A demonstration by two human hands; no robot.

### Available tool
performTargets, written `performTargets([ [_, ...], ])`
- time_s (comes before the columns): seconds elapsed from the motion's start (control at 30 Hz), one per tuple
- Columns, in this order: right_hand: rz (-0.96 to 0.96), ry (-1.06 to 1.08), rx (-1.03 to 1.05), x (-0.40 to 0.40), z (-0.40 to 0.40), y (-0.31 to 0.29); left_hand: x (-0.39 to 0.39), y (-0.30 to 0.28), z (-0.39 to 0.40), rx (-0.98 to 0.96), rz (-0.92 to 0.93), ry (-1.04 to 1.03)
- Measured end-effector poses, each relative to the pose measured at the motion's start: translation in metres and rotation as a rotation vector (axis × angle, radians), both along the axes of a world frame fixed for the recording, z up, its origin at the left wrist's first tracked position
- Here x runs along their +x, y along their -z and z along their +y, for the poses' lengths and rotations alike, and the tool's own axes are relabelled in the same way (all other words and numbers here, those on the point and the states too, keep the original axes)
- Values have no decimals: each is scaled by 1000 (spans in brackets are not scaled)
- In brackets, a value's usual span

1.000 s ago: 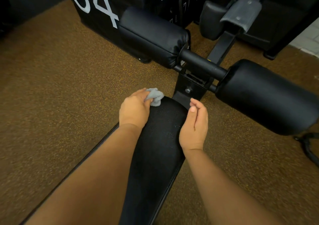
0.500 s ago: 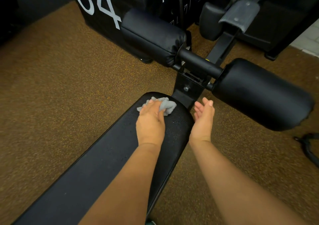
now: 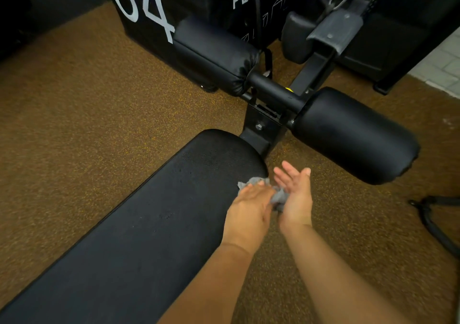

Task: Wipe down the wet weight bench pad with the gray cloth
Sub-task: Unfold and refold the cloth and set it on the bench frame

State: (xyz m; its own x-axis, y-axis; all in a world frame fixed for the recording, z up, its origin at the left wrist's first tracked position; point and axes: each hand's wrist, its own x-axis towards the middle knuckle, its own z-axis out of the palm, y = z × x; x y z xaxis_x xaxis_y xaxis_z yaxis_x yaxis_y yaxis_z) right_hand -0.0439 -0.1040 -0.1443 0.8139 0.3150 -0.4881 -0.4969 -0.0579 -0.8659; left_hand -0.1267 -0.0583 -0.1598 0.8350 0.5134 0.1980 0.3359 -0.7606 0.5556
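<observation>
The black bench pad runs from the lower left up to its rounded end near the middle. Small water drops show on its surface. My left hand presses the crumpled gray cloth over the pad's right edge, close to the rounded end. Part of the cloth sticks out above my fingers, part hangs off the edge. My right hand is just off the pad on the right, palm up and fingers spread, touching the cloth from the side.
Two black roller pads on a steel bar stand beyond the pad's end. A black box marked 04 sits behind. Brown speckled floor surrounds the bench. A black cable handle lies at the right.
My left hand has dragged the cloth from the pad's far end across to its right edge. My right hand has turned palm up and met the cloth there.
</observation>
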Motion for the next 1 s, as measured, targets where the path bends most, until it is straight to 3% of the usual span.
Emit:
performTargets([
  [0.07,34,6,-12,-7,-16,-4,-8,-4,-9,-69,108,91],
  [0.17,126,26,20,-15,-40,-11,-23,-11,-24,-486,181,52],
  [0.3,142,-162,45,-19,-57,-28,-30,-43,-23,-1113,-122,-429],
  [0.4,100,-356,-30,-24,-61,-39,-25,-61,-12,-1608,-228,-453],
  [0.47,118,-435,-53,-26,-62,-45,-23,-69,-9,-1771,-261,-479],
  [0.57,164,-433,-51,-25,-62,-52,-25,-72,-7,-1910,-268,-518],
  [0.7,49,-416,-109,-25,-63,-60,-30,-80,-2,-1992,-297,-412],
  [0.87,53,-318,43,-24,-67,-74,-31,-84,7,-1638,-199,-439],
  [1.0,133,-181,176,-23,-69,-83,-36,-94,21,-1598,-260,-502],
])
